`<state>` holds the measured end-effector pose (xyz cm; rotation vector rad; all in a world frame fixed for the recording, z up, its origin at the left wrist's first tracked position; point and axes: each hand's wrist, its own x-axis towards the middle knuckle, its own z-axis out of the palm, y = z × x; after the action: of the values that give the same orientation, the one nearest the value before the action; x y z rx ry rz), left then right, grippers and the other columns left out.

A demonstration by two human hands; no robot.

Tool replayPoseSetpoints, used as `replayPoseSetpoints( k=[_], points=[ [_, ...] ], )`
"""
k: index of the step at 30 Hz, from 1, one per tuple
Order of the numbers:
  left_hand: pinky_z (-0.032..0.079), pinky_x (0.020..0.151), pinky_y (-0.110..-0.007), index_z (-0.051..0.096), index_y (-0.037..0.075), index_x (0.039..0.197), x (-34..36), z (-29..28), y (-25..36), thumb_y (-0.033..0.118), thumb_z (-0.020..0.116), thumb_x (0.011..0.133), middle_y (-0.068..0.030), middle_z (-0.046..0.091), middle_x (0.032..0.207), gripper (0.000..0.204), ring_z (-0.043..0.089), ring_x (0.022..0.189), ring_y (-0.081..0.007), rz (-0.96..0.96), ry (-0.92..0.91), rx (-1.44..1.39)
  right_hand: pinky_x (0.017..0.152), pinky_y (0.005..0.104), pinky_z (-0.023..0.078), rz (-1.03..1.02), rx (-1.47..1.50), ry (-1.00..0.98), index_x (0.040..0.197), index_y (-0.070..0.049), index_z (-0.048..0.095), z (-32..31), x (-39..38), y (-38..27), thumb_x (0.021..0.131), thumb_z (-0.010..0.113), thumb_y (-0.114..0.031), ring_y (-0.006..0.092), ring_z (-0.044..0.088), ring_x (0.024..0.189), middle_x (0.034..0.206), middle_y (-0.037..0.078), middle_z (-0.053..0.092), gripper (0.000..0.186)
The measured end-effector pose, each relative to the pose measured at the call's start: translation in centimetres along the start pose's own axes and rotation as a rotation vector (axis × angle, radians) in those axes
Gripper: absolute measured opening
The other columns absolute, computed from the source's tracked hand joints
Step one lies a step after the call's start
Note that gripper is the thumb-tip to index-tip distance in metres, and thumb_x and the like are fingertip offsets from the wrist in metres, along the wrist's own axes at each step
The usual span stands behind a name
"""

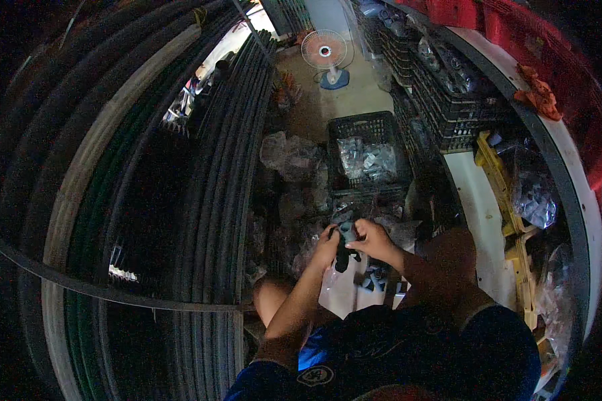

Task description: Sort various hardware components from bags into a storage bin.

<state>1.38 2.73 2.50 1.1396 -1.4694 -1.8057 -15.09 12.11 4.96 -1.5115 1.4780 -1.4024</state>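
Both Hands Are Holding a Small Grey Part (348,232) Between Their Fingers

The right hand (374,242) is curling its thumb and fingers against the right side of the grey part, pinching it. The left hand (324,248) is closing in from the opposite side; its fingers are bending around the part's dark left edge, though shadow is hiding their exact grip. The grey part is sitting directly between the two sets of fingertips, and a dark piece (342,259) is hanging just below them.

Below the fingers and a little to the right, several grey pieces (374,277) are lying on a pale surface (346,289). Beyond the fingertips, a black crate (360,117) is holding clear plastic bags (366,160), and farther off in the same direction a fan (325,52) is standing on the floor (361,97). More clear plastic (289,157) is lying beyond the fingers to the left.

Well to the left of the fingers, long dark pipes (214,194) are running in rows. Well to their right, a yellow crate (497,180) is resting near a clear bag of grey parts (535,200), and beyond it black crates (460,123) are standing stacked.
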Motion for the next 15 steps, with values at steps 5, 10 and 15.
replayPoseSetpoints(
  k=[5,10,15],
  points=[
    [0.047,0.081,-0.027,0.055,0.005,0.121,-1.8,1.7,1.9,0.024,0.055,0.097,-0.0061,0.062,0.100,0.031,0.057,0.090,-0.0153,0.061,0.102,0.338,0.067,0.0279,0.050,0.618,0.423,-0.132,0.100,-0.008,0.062,-0.7,0.5,1.9,0.086,0.073,-0.024,0.0126,0.061,0.079,0.087,0.002,0.063,0.024],
    [0.043,0.076,-0.026,0.049,0.006,0.105,-1.9,2.3,1.9,0.011,0.059,0.091,-0.0020,0.049,0.089,0.018,0.046,0.086,-0.0113,0.521,0.040,0.260,0.075,0.0356,0.056,0.881,1.068,-0.318,0.105,-0.010,0.062,-1.0,0.4,1.6,0.091,0.066,-0.035,0.0163,0.064,0.086,0.092,0.003,0.066,0.029],
    [0.044,0.074,-0.026,0.049,0.006,0.105,-1.4,1.9,0.7,0.015,0.058,0.093,-0.0019,0.051,0.089,0.018,0.048,0.084,-0.0114,0.398,0.033,0.195,0.075,0.0333,0.054,0.682,0.854,-0.153,0.110,-0.006,0.057,-0.3,0.2,2.0,0.087,0.072,-0.026,0.0163,0.063,0.085,0.091,0.005,0.064,0.033]
  ],
)
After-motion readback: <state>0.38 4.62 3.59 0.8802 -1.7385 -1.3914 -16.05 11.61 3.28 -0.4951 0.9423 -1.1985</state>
